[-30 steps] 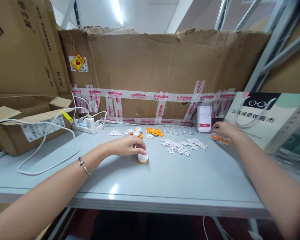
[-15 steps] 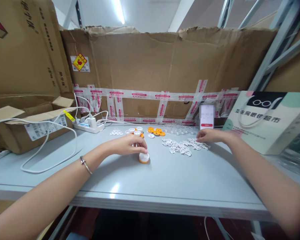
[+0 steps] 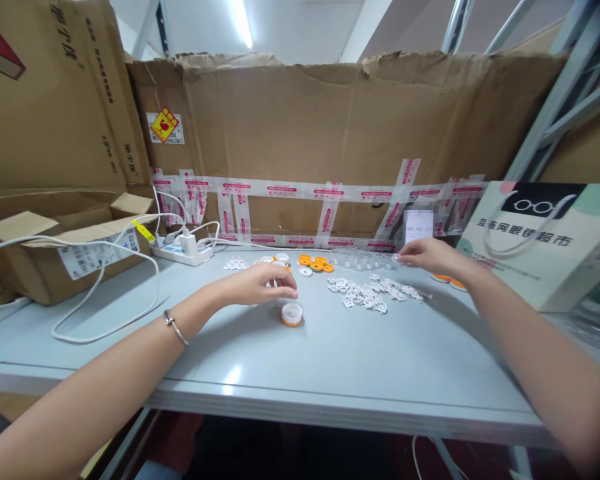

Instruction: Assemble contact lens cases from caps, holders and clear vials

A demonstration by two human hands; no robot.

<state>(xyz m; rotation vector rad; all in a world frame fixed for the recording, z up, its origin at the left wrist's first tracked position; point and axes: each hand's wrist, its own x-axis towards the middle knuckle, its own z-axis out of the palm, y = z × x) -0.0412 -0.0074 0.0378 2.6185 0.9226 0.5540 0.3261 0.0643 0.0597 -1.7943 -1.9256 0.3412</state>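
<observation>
My left hand point(image 3: 260, 283) hovers palm down with curled fingers just above and behind a small orange and white cap point(image 3: 291, 314) on the grey table point(image 3: 330, 360), not gripping it. My right hand point(image 3: 423, 255) reaches to the far edge, fingertips pinched at a patch of clear plastic pieces point(image 3: 363, 260). A pile of white plastic rings point(image 3: 373, 293) lies between the hands. Orange rings point(image 3: 315, 263) and white caps point(image 3: 275, 260) sit farther back.
A phone point(image 3: 419, 227) leans on the taped cardboard wall point(image 3: 330, 147). A white power strip point(image 3: 183, 252) with cables lies at back left beside an open cardboard box point(image 3: 55, 247). A printed paper bag point(image 3: 545, 240) stands at right, with orange pieces point(image 3: 447, 280) near it.
My right hand went from the orange pieces at the right to the white ring pile, then back to the clear pieces. My left hand lifted slightly off the cap.
</observation>
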